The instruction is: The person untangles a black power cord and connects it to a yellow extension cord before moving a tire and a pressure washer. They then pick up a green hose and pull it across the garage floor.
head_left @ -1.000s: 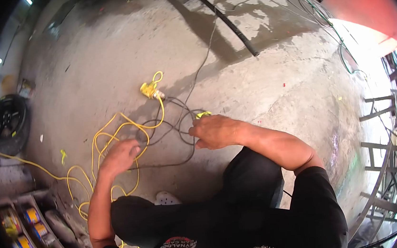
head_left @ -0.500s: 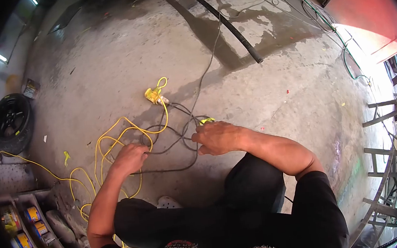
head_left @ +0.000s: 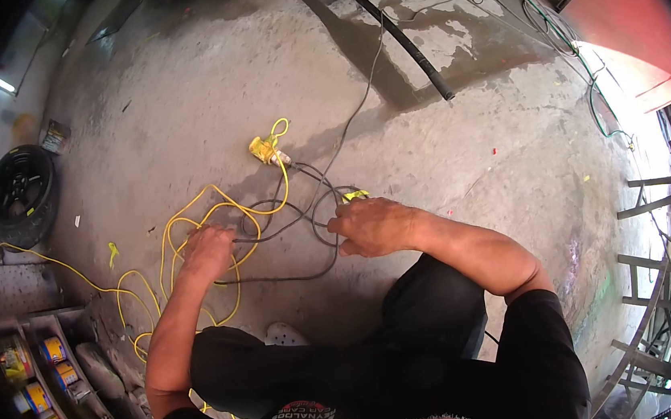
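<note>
A black power cord (head_left: pixel 290 278) lies in loose loops on the concrete floor before me. My left hand (head_left: pixel 209 252) is closed on a stretch of it, among the yellow cord's loops. To the right, my right hand (head_left: pixel 373 227) has its fingers curled round the black cord where several strands cross; the fingertips are partly hidden. A yellow-green scrap (head_left: pixel 356 195) shows just behind that hand. Beyond both hands, a yellow connector (head_left: pixel 263 149) joins the black cord to a yellow extension cord (head_left: pixel 167 234), which runs in tangled loops to the left.
A wheel with tire (head_left: pixel 21 195) leans at the left wall. Shelves with cans (head_left: pixel 54 350) stand at lower left. A black hose (head_left: pixel 400 38) lies on a wet patch ahead. Metal stands (head_left: pixel 664 267) line the right side, with a green hose (head_left: pixel 595 99) farther back.
My left hand has shifted slightly left and away from me with the black cord. My right hand stays nearly in place. The whole view has shifted a little.
</note>
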Tool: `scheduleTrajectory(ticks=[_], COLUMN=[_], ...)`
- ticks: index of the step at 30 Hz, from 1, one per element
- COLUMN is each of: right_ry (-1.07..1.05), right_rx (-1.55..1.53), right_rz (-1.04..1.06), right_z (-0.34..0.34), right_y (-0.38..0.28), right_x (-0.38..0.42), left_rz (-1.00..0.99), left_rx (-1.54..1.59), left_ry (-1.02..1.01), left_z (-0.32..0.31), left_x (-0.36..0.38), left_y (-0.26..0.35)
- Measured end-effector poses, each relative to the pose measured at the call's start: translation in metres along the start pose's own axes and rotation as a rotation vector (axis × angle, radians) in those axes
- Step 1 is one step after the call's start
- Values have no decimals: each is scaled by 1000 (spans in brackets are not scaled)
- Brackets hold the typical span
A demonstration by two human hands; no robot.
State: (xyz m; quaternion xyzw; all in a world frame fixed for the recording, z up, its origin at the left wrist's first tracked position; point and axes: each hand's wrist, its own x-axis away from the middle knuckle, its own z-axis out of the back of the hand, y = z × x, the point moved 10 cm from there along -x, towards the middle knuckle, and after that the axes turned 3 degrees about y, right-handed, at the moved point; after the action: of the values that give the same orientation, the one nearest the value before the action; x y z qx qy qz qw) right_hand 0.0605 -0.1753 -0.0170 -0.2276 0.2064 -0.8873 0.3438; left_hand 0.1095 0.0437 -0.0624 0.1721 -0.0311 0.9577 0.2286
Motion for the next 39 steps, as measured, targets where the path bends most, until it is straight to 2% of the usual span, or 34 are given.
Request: scheduleTrajectory(ticks=[1,4,10,13,28,34,39], right_ry=[7,7,-34,-33,6,-6,0], right_rx=[1,7,10,16,7,7,9], right_rz=[6,12,-2,5,21,29,28], right_z=[0,-1,-2,-2,3,0,0], right_y=[0,-1,0,-1,-3,-2,-1], right_x=[0,1,2,3,4,4,4], left_rz=[1,-47,85,155,159,179,132], left_rx=[5,0,-58,-77,-64,-24,22], left_ry=[-36,38,150,103,79,-37,-17], left_z=[-2,1,10,14,5,-5,-5], left_x=[0,1,0,1,-2,-1,-3], left_y=[1,5,-20,-25,-28,-32,-23])
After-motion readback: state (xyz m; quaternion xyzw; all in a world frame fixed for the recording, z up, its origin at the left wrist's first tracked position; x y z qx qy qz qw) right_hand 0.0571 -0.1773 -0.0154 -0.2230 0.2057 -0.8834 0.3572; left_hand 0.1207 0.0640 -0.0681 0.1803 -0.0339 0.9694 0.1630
